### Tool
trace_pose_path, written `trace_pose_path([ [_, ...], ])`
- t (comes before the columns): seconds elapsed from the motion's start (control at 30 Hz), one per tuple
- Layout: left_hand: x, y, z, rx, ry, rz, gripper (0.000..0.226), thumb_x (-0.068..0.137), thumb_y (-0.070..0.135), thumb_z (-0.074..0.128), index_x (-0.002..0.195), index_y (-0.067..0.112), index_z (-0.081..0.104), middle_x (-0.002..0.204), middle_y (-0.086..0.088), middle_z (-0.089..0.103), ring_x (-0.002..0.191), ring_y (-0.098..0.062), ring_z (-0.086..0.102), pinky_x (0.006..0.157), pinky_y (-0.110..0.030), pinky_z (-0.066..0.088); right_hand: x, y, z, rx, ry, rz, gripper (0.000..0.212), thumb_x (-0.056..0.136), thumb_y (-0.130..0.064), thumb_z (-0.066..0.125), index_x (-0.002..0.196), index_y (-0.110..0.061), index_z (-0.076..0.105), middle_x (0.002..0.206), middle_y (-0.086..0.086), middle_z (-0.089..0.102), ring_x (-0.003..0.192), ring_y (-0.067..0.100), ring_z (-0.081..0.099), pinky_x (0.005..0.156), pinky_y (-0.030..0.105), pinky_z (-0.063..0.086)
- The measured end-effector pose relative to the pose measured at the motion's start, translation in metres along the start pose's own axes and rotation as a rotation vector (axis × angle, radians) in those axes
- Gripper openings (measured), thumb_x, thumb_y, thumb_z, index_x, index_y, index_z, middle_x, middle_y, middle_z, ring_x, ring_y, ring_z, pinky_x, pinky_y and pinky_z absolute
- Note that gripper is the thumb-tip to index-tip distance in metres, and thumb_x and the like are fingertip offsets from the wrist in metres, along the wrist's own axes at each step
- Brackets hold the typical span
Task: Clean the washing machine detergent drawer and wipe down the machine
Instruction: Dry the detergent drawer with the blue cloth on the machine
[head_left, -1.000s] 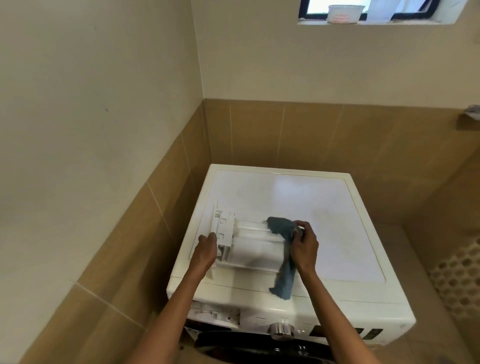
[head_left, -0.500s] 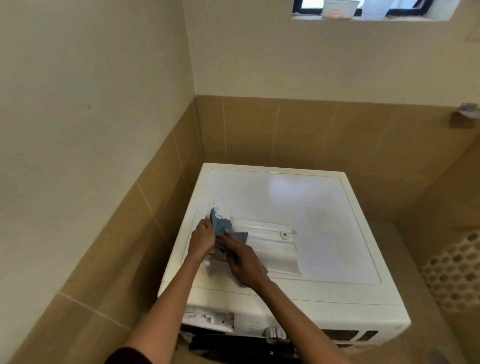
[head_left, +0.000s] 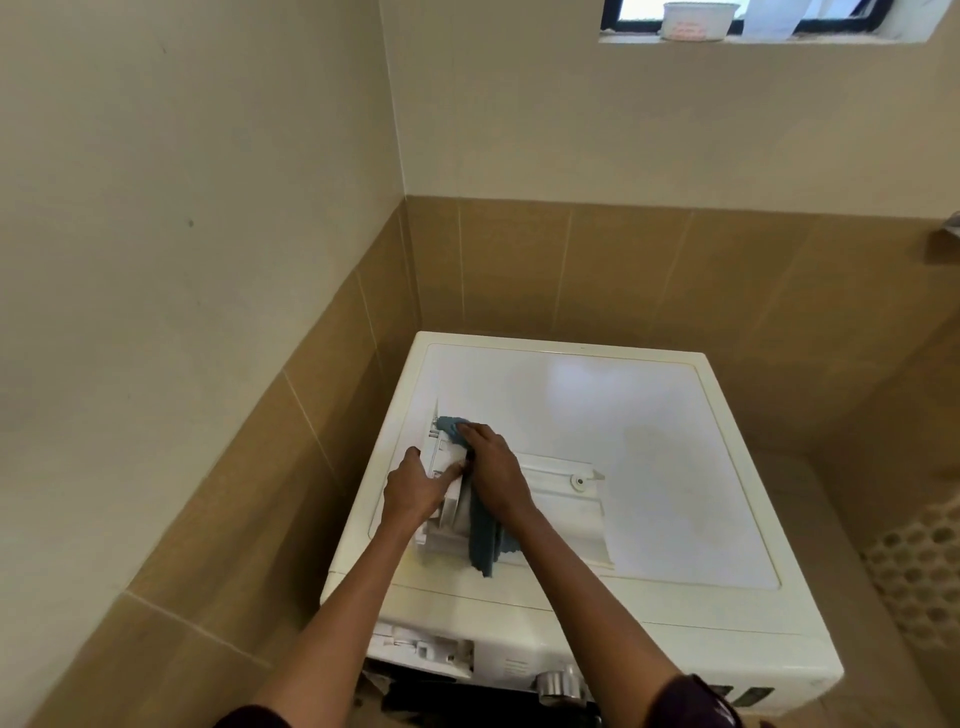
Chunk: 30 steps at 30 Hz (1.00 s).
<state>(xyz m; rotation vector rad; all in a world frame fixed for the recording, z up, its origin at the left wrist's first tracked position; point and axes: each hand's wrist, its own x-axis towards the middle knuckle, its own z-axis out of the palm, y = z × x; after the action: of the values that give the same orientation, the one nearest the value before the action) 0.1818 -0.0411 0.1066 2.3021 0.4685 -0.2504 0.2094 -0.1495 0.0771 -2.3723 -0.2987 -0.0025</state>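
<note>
Drawer (head_left: 566, 514) under right hand (head_left: 493, 474), cloth (head_left: 481, 540)

Drawer (head_left: 561, 504) lies across washer (head_left: 649, 441) top, front-left; left hand (head_left: 415, 488), right hand (head_left: 493, 473), cloth (head_left: 483, 540) crowd its left end. Open surface right and behind it. Left wall (head_left: 311, 415) close beside washer, back wall (head_left: 571, 260) just behind.

Atop the machine (head_left: 675, 441), left hand (head_left: 415, 488) grips the drawer (head_left: 561, 499), right hand (head_left: 493, 473) holds cloth (head_left: 483, 540) against it.
</note>
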Motion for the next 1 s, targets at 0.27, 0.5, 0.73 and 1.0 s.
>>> trace_pose_path([
  [0.27,-0.006,0.005,-0.002,-0.061,-0.01,0.02,0.069,0.086,0.042,0.059,0.138,0.004,0.033,0.144,-0.012,0.042,0.128,-0.032,0.046,0.099,-0.036,0.043,-0.027,0.065,-0.035,-0.197,0.028,0.044,0.036,0.085,0.003,0.048,0.109,-0.016,0.068,0.108,0.005,0.061,0.098,0.024,0.052,0.072,0.023,0.034],
  [0.5,-0.007,0.002,-0.003,-0.101,-0.033,0.017,0.067,0.083,0.046,0.062,0.133,0.008,0.038,0.137,-0.012,0.049,0.122,-0.031,0.051,0.099,-0.038,0.045,-0.026,0.051,-0.036,-0.469,0.001,0.078,0.046,0.087,-0.001,0.045,0.126,-0.023,0.054,0.117,0.003,0.059,0.103,0.025,0.052,0.078,0.031,0.037],
  [0.73,-0.006,0.003,-0.005,-0.091,-0.004,0.019,0.066,0.085,0.042,0.061,0.135,0.006,0.036,0.14,-0.013,0.046,0.126,-0.031,0.047,0.097,-0.035,0.044,-0.003,0.033,-0.017,-0.418,-0.142,-0.076,0.051,0.088,-0.002,0.043,0.133,-0.026,0.051,0.134,-0.002,0.05,0.119,0.023,0.045,0.093,0.032,0.034],
  [1.0,-0.005,0.001,-0.003,-0.126,-0.004,0.018,0.066,0.084,0.043,0.062,0.132,0.005,0.038,0.136,-0.014,0.05,0.12,-0.033,0.052,0.096,-0.038,0.046,-0.021,0.106,-0.089,-0.434,-0.076,0.279,0.026,0.085,-0.008,0.049,0.105,-0.011,0.066,0.107,0.006,0.06,0.103,0.025,0.055,0.067,0.025,0.037],
])
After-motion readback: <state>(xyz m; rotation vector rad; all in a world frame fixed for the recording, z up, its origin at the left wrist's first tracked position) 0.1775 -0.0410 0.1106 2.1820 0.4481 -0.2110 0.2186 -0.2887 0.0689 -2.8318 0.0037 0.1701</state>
